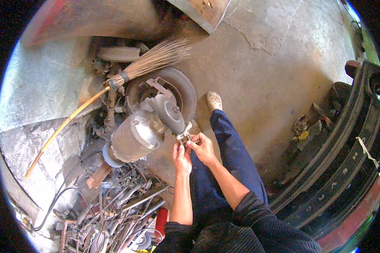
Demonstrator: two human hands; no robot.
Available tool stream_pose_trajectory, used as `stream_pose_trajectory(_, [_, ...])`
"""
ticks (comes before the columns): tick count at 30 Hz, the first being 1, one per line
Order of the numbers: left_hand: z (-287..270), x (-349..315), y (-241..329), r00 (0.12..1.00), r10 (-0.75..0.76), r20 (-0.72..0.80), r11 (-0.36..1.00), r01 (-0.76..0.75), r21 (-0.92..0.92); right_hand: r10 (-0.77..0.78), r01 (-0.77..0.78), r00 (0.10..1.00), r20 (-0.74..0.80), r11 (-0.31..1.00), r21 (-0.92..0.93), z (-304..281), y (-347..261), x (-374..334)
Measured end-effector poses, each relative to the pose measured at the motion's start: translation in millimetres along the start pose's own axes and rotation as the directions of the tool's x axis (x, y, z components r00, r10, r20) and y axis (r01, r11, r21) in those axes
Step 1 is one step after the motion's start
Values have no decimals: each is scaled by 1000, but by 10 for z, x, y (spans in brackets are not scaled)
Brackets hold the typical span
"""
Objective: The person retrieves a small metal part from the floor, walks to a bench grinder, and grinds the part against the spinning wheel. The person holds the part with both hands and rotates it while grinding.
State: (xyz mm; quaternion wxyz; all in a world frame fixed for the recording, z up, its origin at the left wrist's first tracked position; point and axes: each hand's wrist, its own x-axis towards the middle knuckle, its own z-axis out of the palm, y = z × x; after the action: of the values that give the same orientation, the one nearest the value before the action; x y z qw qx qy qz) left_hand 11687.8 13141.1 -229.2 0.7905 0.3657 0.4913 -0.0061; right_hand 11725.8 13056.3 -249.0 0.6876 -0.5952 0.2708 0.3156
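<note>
Both my hands meet around a small silver-grey metal part (184, 135) whose exact kind I cannot make out. My left hand (181, 157) pinches it from below, and my right hand (202, 147) grips its right side with thumb and fingers. The part's upper end is right by the lower rim of a dark grey grinding wheel (169, 113); whether they touch I cannot tell. That wheel belongs to a bench grinder (135, 135) with a worn metal body. A second, bluish wheel (112, 155) sits at its other end.
Behind the grinder lies a tire (189, 88). A stick broom (156, 59) leans across at upper left. Metal scraps and tools (114, 211) crowd the lower left, with a red cylindrical object (161, 222) among them. Long dark bumper-like parts (325, 168) stand at right.
</note>
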Motion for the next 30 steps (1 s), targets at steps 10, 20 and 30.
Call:
stream_pose_trajectory(10, [-41, -138, -160, 1000, 24, 14, 994, -23, -104, 29, -25, 1000, 7, 927, -375, -16, -365, -94])
stream_pose_trajectory(20, [-92, -265, -138, 998, 24, 63, 1000, -24, 3, -24, 25, 1000, 6, 968, -250, -38, -63, -186])
stream_pose_trajectory(30, [-123, -272, -91, 991, 33, 131, 997, -42, 71, 61, -58, 998, 7, 971, -233, -41, -180, -211])
